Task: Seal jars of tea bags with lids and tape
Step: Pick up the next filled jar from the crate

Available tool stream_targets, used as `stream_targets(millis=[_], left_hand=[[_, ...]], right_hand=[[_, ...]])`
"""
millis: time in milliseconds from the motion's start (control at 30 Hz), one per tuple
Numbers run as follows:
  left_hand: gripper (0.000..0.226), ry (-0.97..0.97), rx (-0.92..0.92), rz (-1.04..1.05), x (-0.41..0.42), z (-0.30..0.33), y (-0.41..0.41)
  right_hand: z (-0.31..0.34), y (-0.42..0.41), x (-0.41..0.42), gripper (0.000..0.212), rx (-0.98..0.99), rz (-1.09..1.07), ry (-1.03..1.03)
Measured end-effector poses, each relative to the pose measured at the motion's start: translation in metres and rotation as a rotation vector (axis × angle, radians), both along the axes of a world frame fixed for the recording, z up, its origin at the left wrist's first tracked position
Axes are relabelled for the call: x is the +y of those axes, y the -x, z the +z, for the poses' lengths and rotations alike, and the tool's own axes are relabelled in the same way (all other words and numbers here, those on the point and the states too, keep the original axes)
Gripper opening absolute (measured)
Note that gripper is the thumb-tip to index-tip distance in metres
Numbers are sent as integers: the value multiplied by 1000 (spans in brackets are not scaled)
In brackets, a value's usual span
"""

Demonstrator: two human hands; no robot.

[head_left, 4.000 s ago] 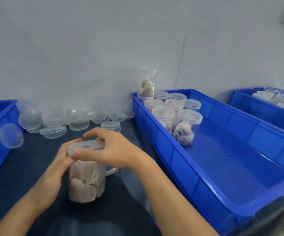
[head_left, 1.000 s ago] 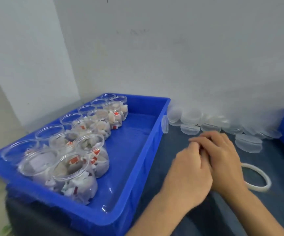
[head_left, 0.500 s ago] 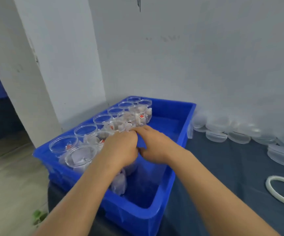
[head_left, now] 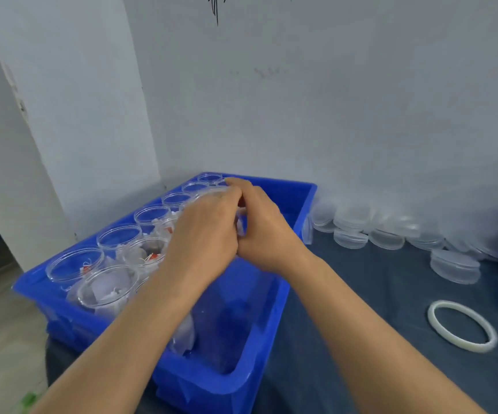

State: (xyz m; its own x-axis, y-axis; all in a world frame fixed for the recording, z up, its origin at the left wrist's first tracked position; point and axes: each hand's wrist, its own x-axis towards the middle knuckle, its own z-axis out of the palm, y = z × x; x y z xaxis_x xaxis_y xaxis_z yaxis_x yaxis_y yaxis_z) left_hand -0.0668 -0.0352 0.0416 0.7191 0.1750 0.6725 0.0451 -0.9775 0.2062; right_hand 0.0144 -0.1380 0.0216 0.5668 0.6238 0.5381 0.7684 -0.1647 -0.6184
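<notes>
Jars (head_left: pixel 119 240) of tea bags, open-mouthed and upright, ranked in blue bin (head_left: pixel 274 297) on counter (head_left: pixel 361 324). Left hand (head_left: pixel 204 234) and right hand (head_left: pixel 264 231) pressed together above far rows, seemingly clasping one jar; grip largely hidden. Lids (head_left: pixel 350 238) and tape ring (head_left: pixel 463 325) off rightward, nearer right hand.

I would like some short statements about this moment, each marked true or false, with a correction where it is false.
1. The jars in the blue bin have no lids. True.
2. The tape roll lies inside the bin. False: it lies on the dark table, right of the bin.
3. The left hand and right hand meet above the bin. True.
4. The loose lids are stacked in the bin. False: they lie on the table by the wall.
</notes>
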Motion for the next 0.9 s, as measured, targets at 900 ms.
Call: stream_targets(millis=[900], left_hand=[[21, -47, 59, -607, -221, -102, -102]], right_hand=[[-120, -32, -243, 55, 48, -589, -278]])
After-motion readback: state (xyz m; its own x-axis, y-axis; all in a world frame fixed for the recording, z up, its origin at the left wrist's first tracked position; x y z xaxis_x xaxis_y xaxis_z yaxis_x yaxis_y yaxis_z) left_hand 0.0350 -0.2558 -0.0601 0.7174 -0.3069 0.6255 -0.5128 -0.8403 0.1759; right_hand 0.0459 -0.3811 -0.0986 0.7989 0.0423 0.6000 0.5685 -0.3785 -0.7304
